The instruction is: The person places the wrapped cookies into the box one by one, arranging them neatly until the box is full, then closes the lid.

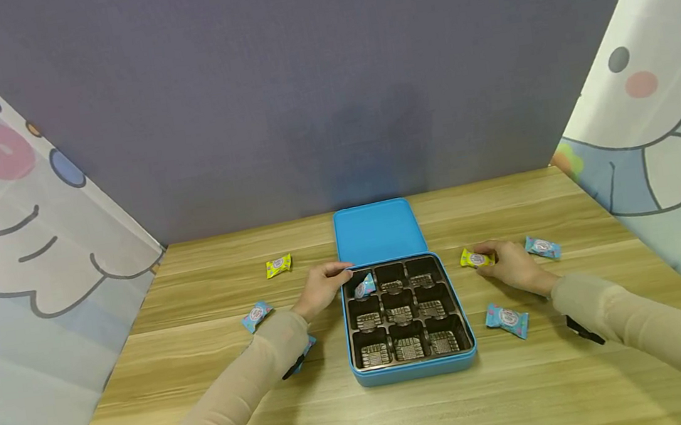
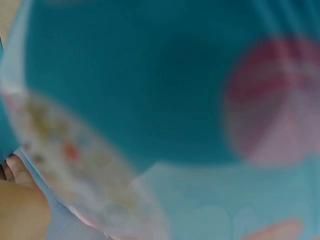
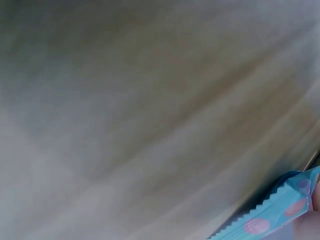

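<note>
A blue tin (image 1: pixel 414 371) holds a dark tray with several square compartments. One blue wrapped candy (image 1: pixel 364 286) lies in its far-left compartment. My left hand (image 1: pixel 322 287) is at the tin's far-left corner, thumb and fingertips right at the rim beside that candy. Off the tin's right side, my right hand (image 1: pixel 511 265) pinches a yellow wrapped candy (image 1: pixel 474 259) between thumb and fingers, low over the table. A blurred blue wrapper (image 2: pixel 125 80) with a pink dot fills most of the left wrist view. Part of a blue wrapper (image 3: pixel 272 212) shows low in the right wrist view.
The tin's blue lid (image 1: pixel 378 230) lies folded back behind it. Blue candies lie right of the tin (image 1: pixel 507 320), farther right (image 1: pixel 542 247) and to the left (image 1: pixel 257 316). Another (image 1: pixel 310 343) is partly hidden under the left forearm. A yellow candy (image 1: pixel 279 266) lies far left. A grey partition (image 1: pixel 336 84) borders the wooden table.
</note>
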`<move>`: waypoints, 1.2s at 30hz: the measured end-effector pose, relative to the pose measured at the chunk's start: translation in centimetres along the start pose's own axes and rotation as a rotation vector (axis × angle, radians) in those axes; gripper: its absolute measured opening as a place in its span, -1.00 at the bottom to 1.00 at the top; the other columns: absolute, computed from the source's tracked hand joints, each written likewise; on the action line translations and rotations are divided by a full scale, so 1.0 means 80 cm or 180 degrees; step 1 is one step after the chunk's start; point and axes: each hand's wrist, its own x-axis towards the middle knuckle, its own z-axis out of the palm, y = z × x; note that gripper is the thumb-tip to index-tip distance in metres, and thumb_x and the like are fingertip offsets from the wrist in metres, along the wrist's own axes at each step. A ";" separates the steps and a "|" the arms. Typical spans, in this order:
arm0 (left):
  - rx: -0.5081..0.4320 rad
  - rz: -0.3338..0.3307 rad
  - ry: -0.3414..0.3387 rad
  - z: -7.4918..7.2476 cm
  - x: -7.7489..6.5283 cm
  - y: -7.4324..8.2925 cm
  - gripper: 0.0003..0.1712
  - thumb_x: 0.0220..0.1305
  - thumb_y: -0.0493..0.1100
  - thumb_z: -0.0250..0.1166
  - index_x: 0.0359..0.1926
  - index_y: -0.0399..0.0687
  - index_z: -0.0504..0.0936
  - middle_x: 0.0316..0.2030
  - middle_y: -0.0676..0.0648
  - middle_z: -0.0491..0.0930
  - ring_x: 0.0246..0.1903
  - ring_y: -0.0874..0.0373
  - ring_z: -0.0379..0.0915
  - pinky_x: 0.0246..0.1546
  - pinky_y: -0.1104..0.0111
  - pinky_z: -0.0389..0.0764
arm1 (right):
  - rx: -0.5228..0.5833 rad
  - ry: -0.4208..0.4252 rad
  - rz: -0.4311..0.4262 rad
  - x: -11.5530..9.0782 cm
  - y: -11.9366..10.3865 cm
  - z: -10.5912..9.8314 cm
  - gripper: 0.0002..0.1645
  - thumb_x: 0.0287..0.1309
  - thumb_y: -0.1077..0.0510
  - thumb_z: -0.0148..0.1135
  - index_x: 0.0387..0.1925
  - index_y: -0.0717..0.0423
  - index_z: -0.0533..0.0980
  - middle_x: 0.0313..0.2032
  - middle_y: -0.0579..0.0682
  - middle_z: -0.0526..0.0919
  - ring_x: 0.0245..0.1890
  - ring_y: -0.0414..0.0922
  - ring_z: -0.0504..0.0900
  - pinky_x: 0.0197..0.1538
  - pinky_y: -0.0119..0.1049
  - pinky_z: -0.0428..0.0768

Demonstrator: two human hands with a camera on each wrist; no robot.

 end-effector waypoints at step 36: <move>-0.0007 -0.0025 -0.0108 -0.003 -0.015 0.027 -0.65 0.28 -0.27 0.13 0.05 -0.35 0.52 0.01 -0.29 0.54 0.03 -0.12 0.44 0.04 0.20 0.50 | 0.0061 -0.0106 0.0036 0.007 -0.028 -0.034 -0.45 0.09 0.20 0.24 0.09 0.42 0.38 0.05 0.37 0.47 0.06 0.32 0.41 0.11 0.19 0.38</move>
